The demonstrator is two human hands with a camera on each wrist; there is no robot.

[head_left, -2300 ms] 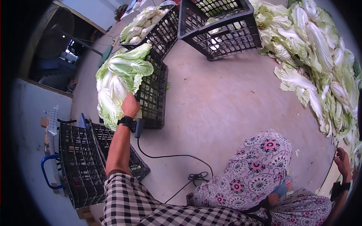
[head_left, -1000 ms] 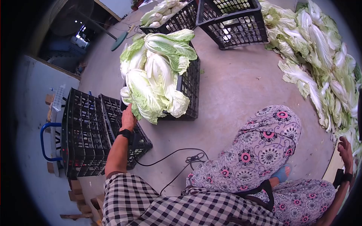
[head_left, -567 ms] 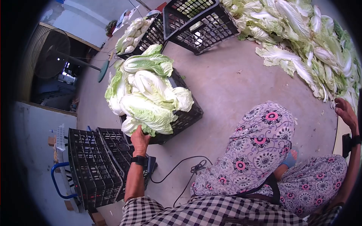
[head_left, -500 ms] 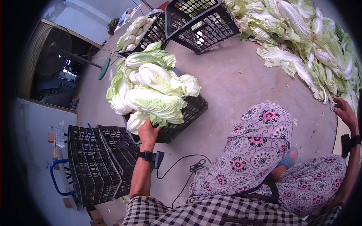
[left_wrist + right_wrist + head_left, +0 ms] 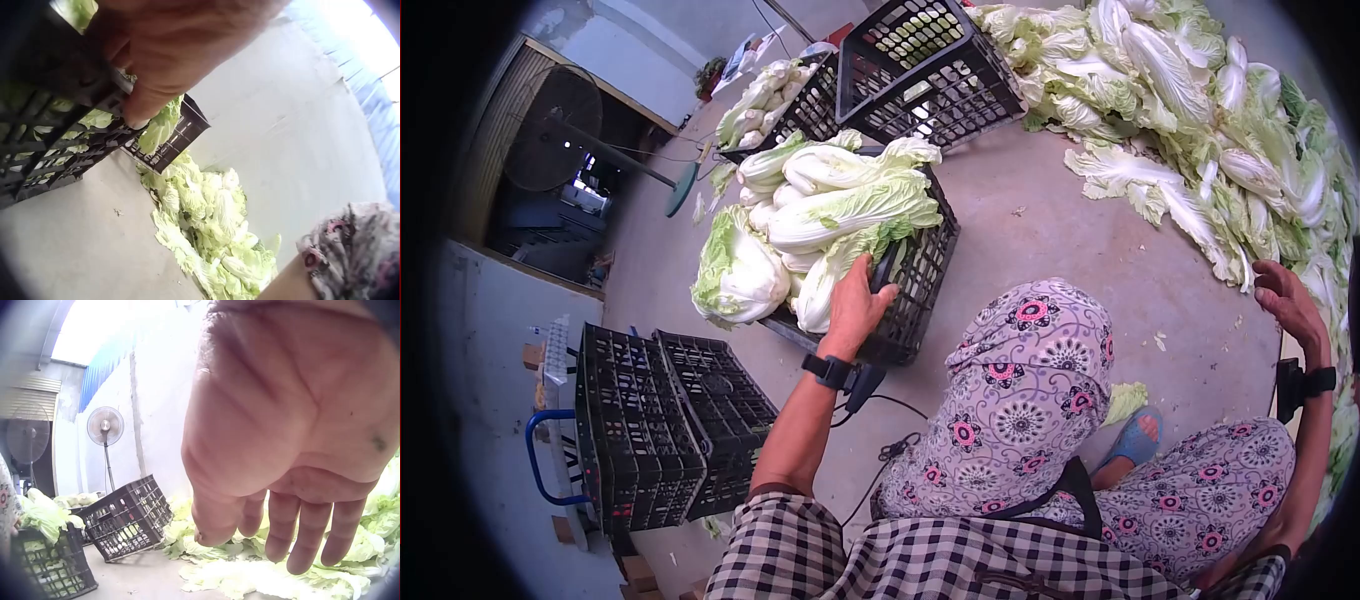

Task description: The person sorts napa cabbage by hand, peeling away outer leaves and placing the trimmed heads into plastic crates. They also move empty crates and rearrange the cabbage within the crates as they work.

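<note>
My left hand (image 5: 855,312) grips the near rim of a black plastic crate (image 5: 925,285) heaped with Chinese cabbages (image 5: 840,218). In the left wrist view its thumb (image 5: 145,109) lies on the outside of the slatted wall (image 5: 47,69), while the fingers are mostly hidden behind the rim. One cabbage (image 5: 745,280) leans out over the crate's left side. Away to the right, my right hand (image 5: 1290,305) hangs in the air with nothing in it. The right wrist view shows its palm (image 5: 281,425) and loosely extended fingers, with a pile of cabbage leaves (image 5: 275,581) behind.
Trimmed cabbage leaves (image 5: 1170,120) pile up along the right. Behind stand a black crate (image 5: 945,95) and another crate of cabbages (image 5: 800,110). Stacked crates (image 5: 635,430) stand on the left beside a blue handle (image 5: 535,455). A black cord (image 5: 890,450) lies by my knee (image 5: 1020,400).
My left hand has shifted from the left end of the heaped crate to its near right rim. The crate has turned and its cabbages have settled leftward. My right hand still hangs at the right.
</note>
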